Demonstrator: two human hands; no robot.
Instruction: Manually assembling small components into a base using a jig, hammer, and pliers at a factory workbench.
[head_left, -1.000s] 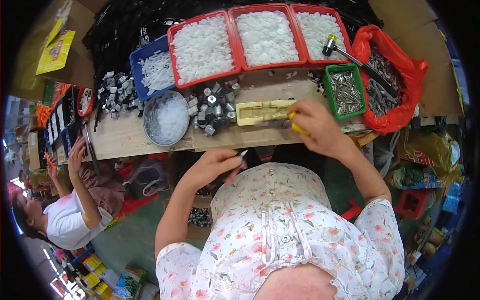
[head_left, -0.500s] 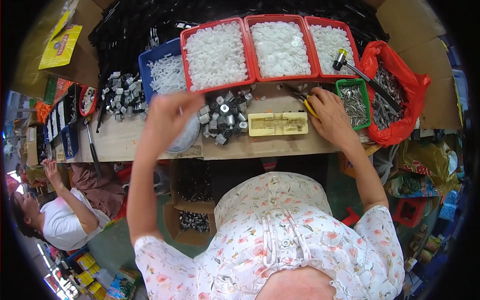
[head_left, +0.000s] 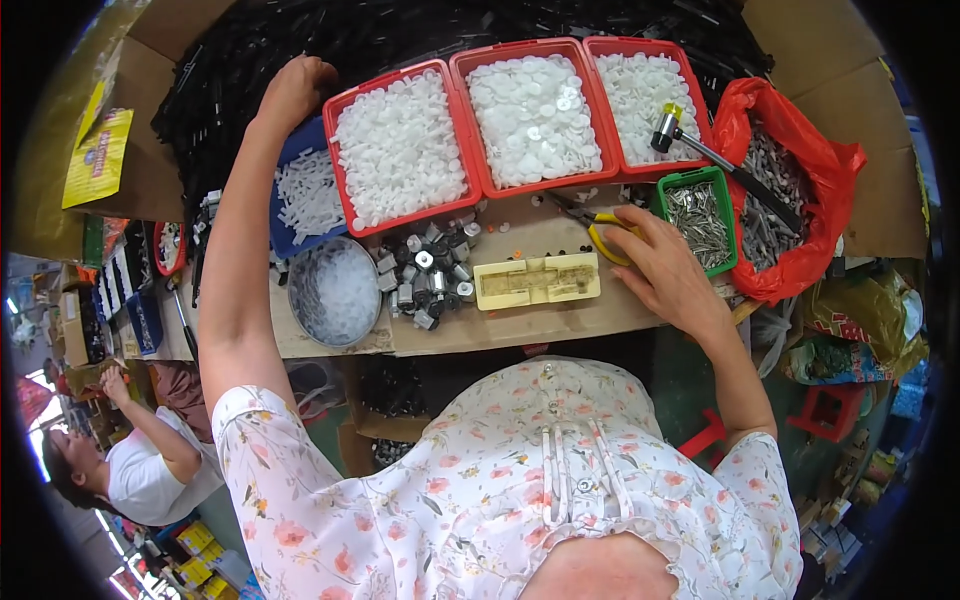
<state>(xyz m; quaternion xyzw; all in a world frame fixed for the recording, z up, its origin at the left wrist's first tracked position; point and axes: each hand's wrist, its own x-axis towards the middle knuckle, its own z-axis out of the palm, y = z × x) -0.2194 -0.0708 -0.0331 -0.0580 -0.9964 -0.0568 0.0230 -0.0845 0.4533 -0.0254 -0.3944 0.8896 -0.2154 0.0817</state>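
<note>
Black plastic parts (head_left: pixel 440 35), heaped along the far edge of the bench, are what the left hand (head_left: pixel 297 88) has reached into; it is curled shut over the pile just beyond the blue tray (head_left: pixel 290 150), though what it pinches I cannot tell. The right hand (head_left: pixel 668 265) lies loosely spread on the cardboard-covered bench (head_left: pixel 520 325), fingertips at the yellow-handled pliers (head_left: pixel 600 228) beside the green tray of metal pins (head_left: pixel 697 210). The risk, as I judge it, is the long reach: the left forearm passes over the blue tray of white pieces and close to the red tray (head_left: pixel 398 150) heaped with white caps, so a careless pull back could sweep parts off or drag loose black pieces down into them. Between the hands sit a round metal bowl (head_left: pixel 335 292), a cluster of small grey sockets (head_left: pixel 430 275) and a cream jig block (head_left: pixel 537 281). A small hammer (head_left: pixel 700 145) rests across the rightmost red tray (head_left: pixel 640 90) toward the red bag of metal rods (head_left: pixel 790 200), and could roll. Another person (head_left: pixel 140 465) works at lower left, well apart.
</note>
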